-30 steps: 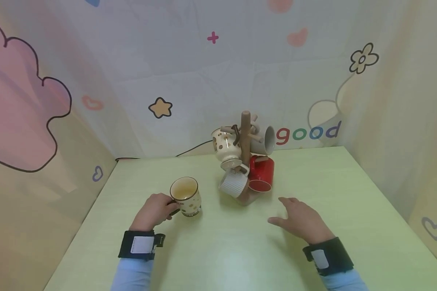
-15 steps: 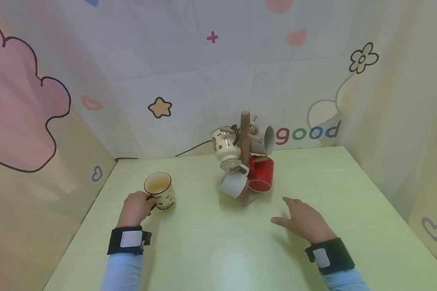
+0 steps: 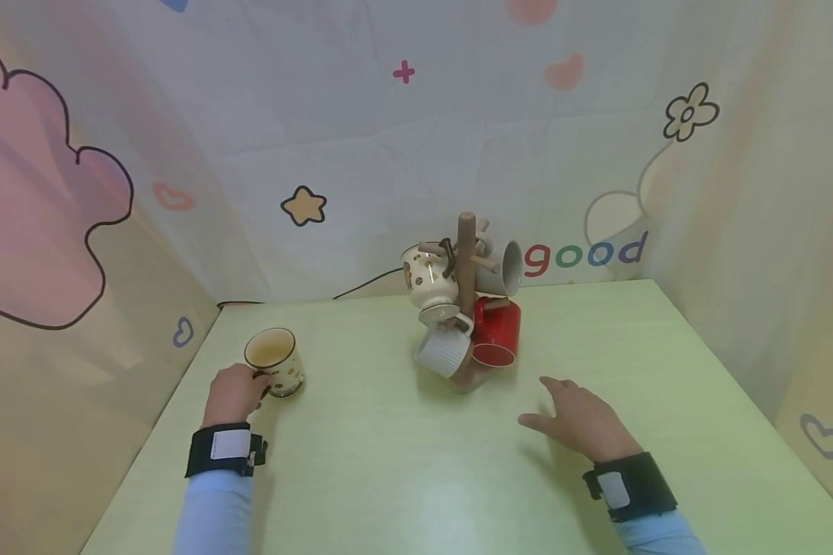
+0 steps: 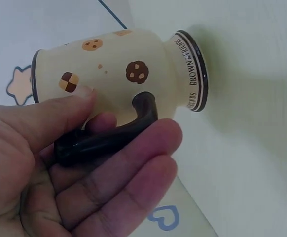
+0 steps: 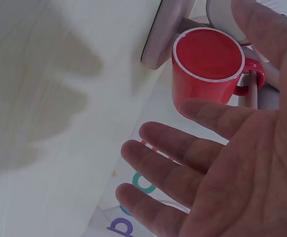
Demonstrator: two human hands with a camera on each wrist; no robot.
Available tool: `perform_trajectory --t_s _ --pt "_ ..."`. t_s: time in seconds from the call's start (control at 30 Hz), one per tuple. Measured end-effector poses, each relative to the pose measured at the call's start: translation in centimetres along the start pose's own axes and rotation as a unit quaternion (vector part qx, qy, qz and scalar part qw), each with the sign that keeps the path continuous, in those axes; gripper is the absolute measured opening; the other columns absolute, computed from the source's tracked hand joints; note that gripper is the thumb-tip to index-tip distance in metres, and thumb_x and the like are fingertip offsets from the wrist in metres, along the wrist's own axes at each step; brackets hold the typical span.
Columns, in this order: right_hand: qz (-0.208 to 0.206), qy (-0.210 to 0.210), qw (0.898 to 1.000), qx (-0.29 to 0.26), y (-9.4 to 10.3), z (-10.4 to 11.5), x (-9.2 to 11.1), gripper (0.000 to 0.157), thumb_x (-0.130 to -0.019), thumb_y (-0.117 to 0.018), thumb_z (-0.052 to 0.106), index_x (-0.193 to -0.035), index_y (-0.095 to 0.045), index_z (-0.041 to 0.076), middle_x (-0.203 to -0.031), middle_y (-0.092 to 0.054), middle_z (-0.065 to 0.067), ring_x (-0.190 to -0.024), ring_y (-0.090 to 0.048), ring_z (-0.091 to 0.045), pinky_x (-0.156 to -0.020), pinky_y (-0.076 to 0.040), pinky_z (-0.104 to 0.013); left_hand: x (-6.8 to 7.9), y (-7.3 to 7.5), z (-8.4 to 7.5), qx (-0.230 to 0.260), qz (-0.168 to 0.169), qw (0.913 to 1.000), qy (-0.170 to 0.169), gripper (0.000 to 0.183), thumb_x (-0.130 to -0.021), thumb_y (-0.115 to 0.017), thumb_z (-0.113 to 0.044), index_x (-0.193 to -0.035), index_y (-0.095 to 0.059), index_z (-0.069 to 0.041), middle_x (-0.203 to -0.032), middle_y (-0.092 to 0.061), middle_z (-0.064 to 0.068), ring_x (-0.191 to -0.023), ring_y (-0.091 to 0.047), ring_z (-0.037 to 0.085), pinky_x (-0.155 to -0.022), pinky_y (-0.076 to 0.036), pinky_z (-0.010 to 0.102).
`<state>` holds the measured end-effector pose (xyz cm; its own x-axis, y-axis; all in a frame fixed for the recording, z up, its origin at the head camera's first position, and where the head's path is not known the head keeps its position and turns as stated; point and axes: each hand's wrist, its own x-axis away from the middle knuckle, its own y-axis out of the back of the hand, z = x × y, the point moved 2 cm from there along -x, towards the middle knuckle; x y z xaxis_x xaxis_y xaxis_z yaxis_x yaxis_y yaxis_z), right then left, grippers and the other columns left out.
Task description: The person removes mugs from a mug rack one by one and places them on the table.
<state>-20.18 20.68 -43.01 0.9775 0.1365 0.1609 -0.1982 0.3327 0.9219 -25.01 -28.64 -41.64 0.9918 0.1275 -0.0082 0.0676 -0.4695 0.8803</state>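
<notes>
My left hand (image 3: 232, 395) grips the dark brown handle (image 4: 104, 143) of a cream mug (image 4: 119, 69) patterned with cookies. In the head view that mug is upright at the left side of the table, its rim facing up. A shadow lies beside its base in the left wrist view. My right hand (image 3: 578, 420) is held over the table with its fingers spread and nothing in it. Nearest to it is a red mug (image 3: 497, 333), hung mouth down on a wooden mug tree (image 3: 467, 270).
Also on the mug tree hang a cream cookie-patterned mug (image 3: 430, 279), a white ribbed mug (image 3: 444, 349) and a grey-white mug (image 3: 507, 270). Behind the pale green table (image 3: 389, 462) is a printed cloth (image 3: 361, 154). A thin black cable (image 3: 368, 283) runs along the back.
My left hand has carried the cream mug leftward across the table, away from the mug tree. The right hand has shifted very slightly to the right, still with its fingers spread.
</notes>
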Motion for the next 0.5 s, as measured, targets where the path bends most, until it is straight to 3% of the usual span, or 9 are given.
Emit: perform_trajectory --t_s 0.5 --pt "0.002 -0.005 1.000 -0.005 -0.2 -0.4 0.0 0.089 -0.084 -0.070 0.059 -0.139 -0.048 -0.007 -0.129 -0.056 -0.033 -0.120 -0.052 -0.049 -0.094 -0.045 -0.061 -1.1 0.1 1.6 -0.014 -0.007 0.9997 0.017 0.030 -0.099 -0.058 -0.014 -0.098 -0.066 0.015 -0.064 -0.063 0.010 -0.055 -0.060 0.020 -0.049 -0.041 0.031"
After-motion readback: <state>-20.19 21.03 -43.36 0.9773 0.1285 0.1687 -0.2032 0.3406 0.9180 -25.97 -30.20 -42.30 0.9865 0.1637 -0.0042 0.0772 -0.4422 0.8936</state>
